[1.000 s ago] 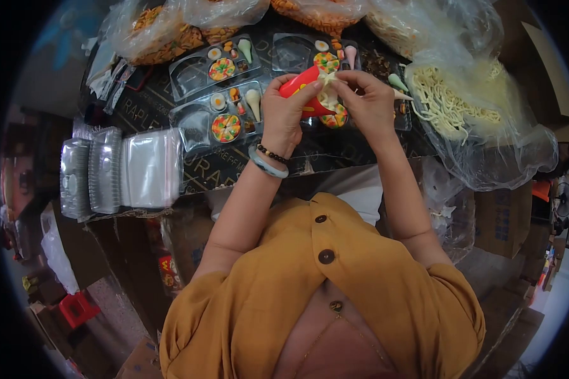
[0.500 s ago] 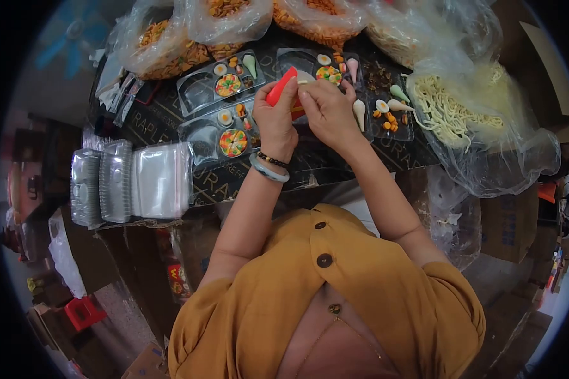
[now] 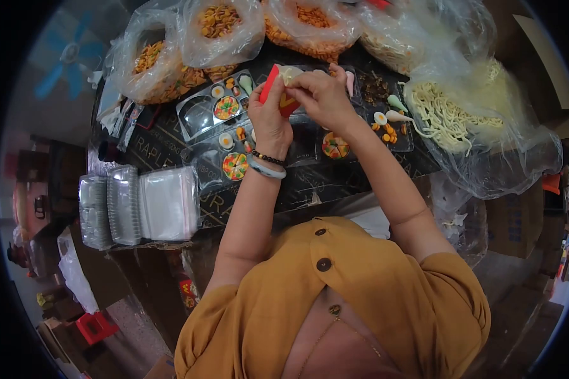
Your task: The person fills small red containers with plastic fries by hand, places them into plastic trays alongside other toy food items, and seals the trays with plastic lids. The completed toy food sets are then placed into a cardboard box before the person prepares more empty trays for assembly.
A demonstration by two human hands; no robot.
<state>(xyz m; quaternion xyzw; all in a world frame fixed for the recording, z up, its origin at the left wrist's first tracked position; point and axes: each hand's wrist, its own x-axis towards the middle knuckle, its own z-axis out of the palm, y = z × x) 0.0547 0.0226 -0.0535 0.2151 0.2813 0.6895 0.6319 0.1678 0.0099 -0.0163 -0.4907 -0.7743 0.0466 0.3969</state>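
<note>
My left hand is wrapped round a small red fries carton with a yellow mark on its front, held up over the table. Pale yellow toy fries stick out of its top. Fingers pinched, my right hand works at those fries; its fingertips partly cover them. Around and below both hands lie clear plastic trays with miniature food: a toy pizza, a halved egg and small cones. Another toy pizza shows below my right wrist.
Open bags of orange pieces line the back. A plastic bag of pale strips lies at the right, beside loose brown bits. Stacked clear lids and clear sleeves stand at the front left edge. A red stool is on the floor.
The carton has turned so its marked front shows, and more pale fries are visible at its top. My right hand has shifted slightly, still at the carton. The view has tilted a little.
</note>
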